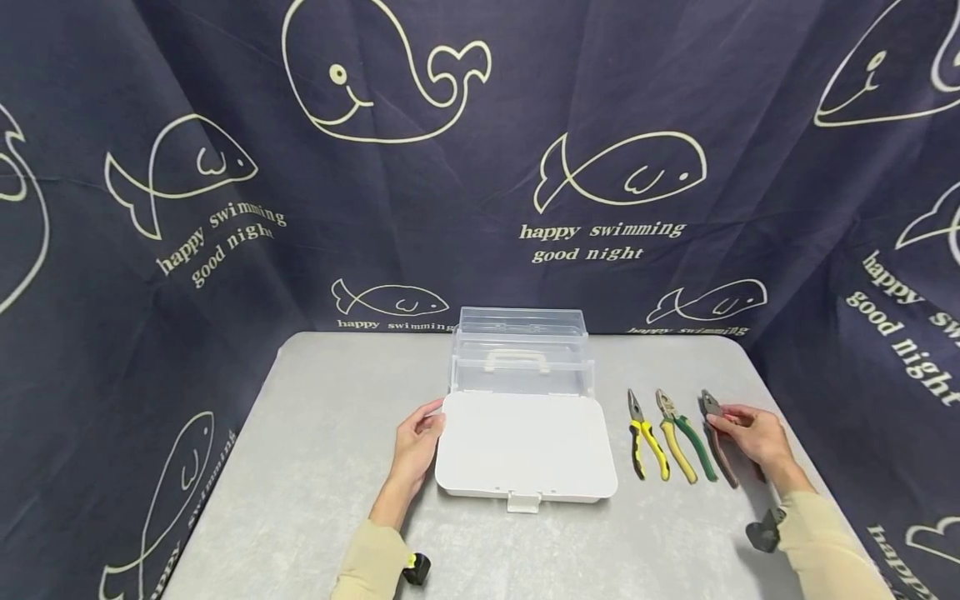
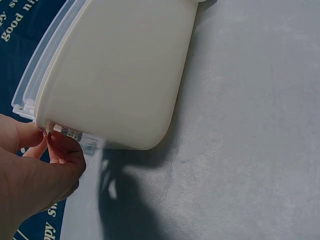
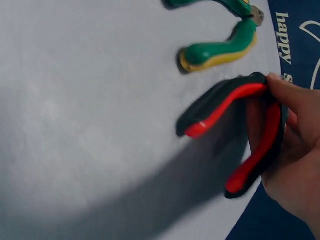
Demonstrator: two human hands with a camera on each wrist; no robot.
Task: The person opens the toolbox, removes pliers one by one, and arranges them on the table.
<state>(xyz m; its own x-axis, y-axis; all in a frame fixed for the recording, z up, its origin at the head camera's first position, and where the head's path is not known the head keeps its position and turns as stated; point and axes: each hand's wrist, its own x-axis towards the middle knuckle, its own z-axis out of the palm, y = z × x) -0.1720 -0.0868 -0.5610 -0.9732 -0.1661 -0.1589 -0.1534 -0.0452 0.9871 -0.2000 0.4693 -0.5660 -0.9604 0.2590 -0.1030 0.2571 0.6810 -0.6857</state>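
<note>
A white plastic toolbox (image 1: 525, 446) stands on the table, its clear tiered lid (image 1: 517, 379) tipped up at the back. At the box's left rim my left hand (image 1: 416, 446) pinches the edge between thumb and fingers. In the left wrist view the white side wall (image 2: 115, 65) fills much of the picture, with the left hand (image 2: 45, 175) at its rim. My right hand (image 1: 761, 437) grips red-and-black-handled pliers (image 3: 270, 132) near the pivot, at the right of the table. Their handles are spread apart over the tabletop.
Left of the gripped pliers lie green-and-yellow combination pliers (image 1: 703, 450) and yellow-and-black long-nose pliers (image 1: 656, 452). A white latch (image 1: 523, 502) sticks out at the box's front. The grey table (image 1: 315, 467) ends at a dark blue fish-print curtain (image 1: 420, 208).
</note>
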